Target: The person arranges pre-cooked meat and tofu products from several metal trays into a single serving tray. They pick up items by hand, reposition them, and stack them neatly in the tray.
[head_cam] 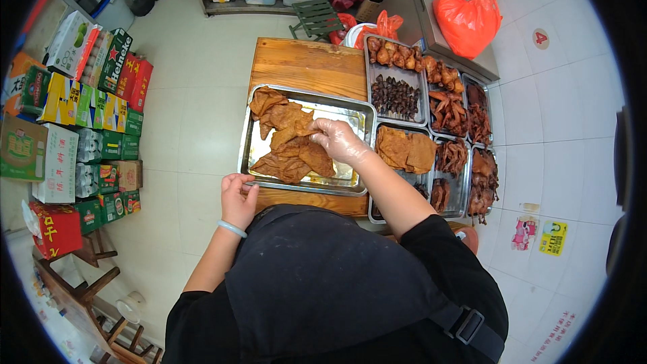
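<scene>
Before me a rectangular metal tray [349,185] lies on a wooden table [308,63], its bottom wet with oily liquid. Brown, wrinkled sheets of what looks like braised tofu skin [285,162] are heaped in its left and middle part. My right hand [337,140], in a clear plastic glove, pinches the edge of one piece [290,124] over the heap. My left hand [239,196], bare and with a pale bangle at the wrist, is at the tray's near left corner, thumb and fingers slightly apart; whether it grips the rim is unclear.
Several metal trays of cooked food stand to the right, one with flat brown sheets [404,149], one with poultry pieces and dark skewers [397,96]. A green folding stool [317,16] and shelving [247,9] are beyond the table. Stacked drink cartons [108,146] line the left side.
</scene>
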{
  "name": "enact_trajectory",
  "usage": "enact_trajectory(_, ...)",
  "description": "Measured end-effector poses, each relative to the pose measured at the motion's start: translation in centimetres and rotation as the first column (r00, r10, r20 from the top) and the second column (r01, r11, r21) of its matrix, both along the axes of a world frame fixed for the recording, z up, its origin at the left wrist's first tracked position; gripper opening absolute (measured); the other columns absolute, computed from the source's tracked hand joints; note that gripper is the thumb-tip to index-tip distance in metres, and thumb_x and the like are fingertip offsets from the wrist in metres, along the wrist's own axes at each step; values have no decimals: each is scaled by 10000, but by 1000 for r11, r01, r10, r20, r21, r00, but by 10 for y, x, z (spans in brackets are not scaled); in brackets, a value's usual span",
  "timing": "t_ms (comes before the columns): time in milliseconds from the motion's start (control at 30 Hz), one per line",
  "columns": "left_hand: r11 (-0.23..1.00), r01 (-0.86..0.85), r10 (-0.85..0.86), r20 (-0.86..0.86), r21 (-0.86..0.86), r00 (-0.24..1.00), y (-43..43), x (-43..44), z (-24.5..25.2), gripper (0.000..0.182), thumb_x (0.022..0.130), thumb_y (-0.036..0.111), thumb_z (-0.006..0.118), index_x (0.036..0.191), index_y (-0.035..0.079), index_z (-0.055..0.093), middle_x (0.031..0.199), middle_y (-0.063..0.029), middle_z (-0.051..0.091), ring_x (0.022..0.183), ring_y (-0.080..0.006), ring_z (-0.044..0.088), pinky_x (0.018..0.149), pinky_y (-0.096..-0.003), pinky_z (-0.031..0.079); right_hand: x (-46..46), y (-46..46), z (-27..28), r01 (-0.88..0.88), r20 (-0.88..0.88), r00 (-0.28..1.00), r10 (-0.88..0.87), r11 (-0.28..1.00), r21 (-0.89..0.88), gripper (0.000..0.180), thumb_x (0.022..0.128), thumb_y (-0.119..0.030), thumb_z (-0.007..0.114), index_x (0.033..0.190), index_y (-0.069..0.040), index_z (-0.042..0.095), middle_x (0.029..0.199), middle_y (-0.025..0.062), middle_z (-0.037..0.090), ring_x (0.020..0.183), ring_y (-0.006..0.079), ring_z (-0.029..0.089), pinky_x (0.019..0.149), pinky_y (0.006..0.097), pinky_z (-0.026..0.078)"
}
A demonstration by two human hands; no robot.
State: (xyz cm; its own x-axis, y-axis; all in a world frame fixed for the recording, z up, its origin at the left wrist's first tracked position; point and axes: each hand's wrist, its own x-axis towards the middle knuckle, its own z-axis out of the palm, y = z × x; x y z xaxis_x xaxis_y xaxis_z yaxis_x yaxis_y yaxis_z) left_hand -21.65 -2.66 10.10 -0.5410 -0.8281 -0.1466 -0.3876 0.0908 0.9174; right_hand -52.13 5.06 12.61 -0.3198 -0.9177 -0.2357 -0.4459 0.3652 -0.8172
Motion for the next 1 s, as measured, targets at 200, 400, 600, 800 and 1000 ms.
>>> enact_trajectory(200,1000,-8,8,-1,-27,1000,0,0,0,158,884,-5,715,1032,0,662,1173,-115,508,777,-135,613,754,-274,550,10,36,-44,263,720,665,-201,964,26,188,951,-46,700,1137,-41,673,1026,-1,653,964,120,604,877,274,509)
enact_trajectory(400,999,14,-14,18,-43,1000,1,0,2,156,882,-3,714,1030,3,665,1170,-117,510,777,-136,612,747,-274,548,20,50,-110,453,-128,890,-437,825,339,352,907,-197,739,1187,-3,649,1136,188,718,1011,298,702,897,371,545)
enact_trajectory(600,999,29,-29,20,-27,999,0,1,5,172,880,-20,710,1043,6,661,1183,-115,503,785,-131,609,742,-270,546,23,44,-88,518,-301,849,-434,795,315,390,878,-252,752,1155,7,664,1061,248,724,1033,345,707,919,401,545)
enact_trajectory(800,999,27,-27,-5,-45,1000,-1,0,0,174,878,-27,712,1039,5,657,1185,-110,497,800,-124,602,748,-265,549,14,36,-65,291,-16,944,-329,808,512,321,859,-158,775,1121,-13,657,1090,223,711,1025,293,706,895,398,553)
enact_trajectory(1000,998,25,-26,-10,-56,1000,-2,0,1,175,873,-26,719,1033,3,655,1184,-115,497,813,-133,612,767,-266,555,44,56,-41,88,-343,933,-111,993,-83,260,767,37,710,1001,-48,637,964,156,663,918,342,661,809,404,545)
